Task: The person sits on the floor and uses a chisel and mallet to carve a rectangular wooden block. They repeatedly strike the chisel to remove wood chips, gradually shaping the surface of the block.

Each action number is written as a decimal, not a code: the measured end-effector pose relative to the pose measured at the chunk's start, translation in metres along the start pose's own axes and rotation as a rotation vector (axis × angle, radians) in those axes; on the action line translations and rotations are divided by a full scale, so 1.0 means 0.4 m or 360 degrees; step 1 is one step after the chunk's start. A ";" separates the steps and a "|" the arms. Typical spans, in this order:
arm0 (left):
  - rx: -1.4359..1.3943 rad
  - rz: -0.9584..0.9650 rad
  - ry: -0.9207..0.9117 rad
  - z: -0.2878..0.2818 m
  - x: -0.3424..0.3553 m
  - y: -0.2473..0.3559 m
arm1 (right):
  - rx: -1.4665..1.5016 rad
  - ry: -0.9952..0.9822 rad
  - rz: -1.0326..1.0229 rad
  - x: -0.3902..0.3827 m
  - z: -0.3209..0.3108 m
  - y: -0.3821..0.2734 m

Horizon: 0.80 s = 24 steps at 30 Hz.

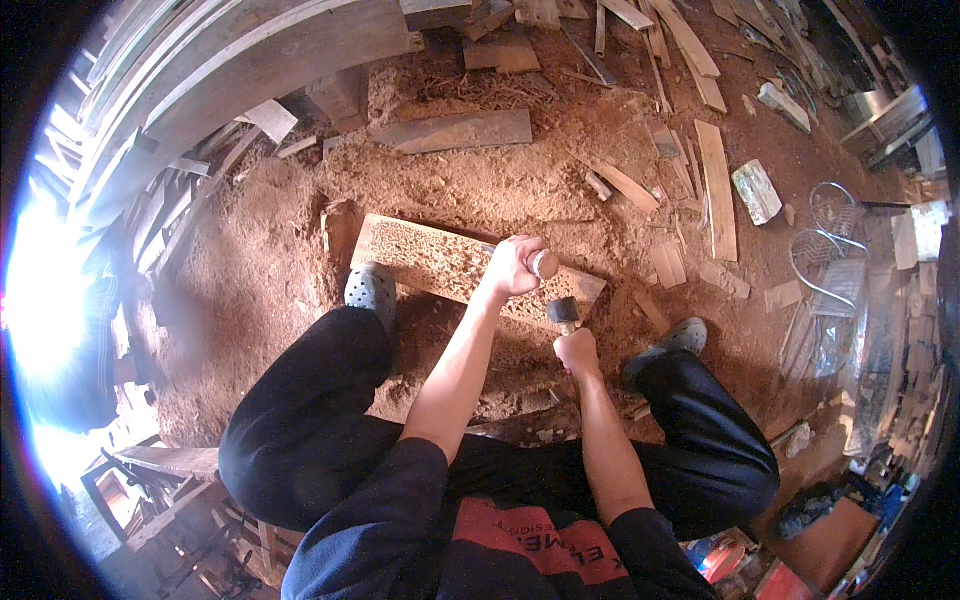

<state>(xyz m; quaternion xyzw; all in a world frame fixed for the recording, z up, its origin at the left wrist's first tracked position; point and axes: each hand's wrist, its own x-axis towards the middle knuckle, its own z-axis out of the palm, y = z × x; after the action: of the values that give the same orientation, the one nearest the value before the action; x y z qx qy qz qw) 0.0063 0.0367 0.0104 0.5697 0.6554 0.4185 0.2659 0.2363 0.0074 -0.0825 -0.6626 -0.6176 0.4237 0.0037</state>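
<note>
One pitted board (425, 253) on the dirt floor (260, 270) before me; one left hand (514, 267), wrapped around a round-ended handle (545, 264) above it; one right hand (577, 352), closed around a black-headed mallet (563, 309); good handling, I judge, wants a steady handle and square taps.

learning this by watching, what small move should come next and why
Probably a light tap of the black-headed mallet on the round butt of the wooden handle: the right hand holds the mallet close to that butt but apart from it, while the left hand grips the handle over the rough-surfaced board.
</note>
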 end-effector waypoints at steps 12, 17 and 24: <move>0.0094 -0.0195 -0.0334 0.035 0.046 0.021 | 0.1597 0.0176 0.0031 -0.182 -0.438 -0.258; 0.0019 -0.0196 -0.0157 0.041 0.069 -0.003 | 0.1928 0.0868 -0.0712 -0.348 -0.704 -0.347; -0.0068 -0.0290 -0.0193 0.024 0.087 0.036 | 0.1758 0.0450 -0.0251 -0.163 -0.348 -0.362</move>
<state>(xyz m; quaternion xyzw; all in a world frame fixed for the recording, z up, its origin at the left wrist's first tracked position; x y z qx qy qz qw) 0.0144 0.0727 0.0221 0.5262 0.6781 0.3711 0.3543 0.2051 0.0605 0.1196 -0.5646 -0.3456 0.5891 0.4633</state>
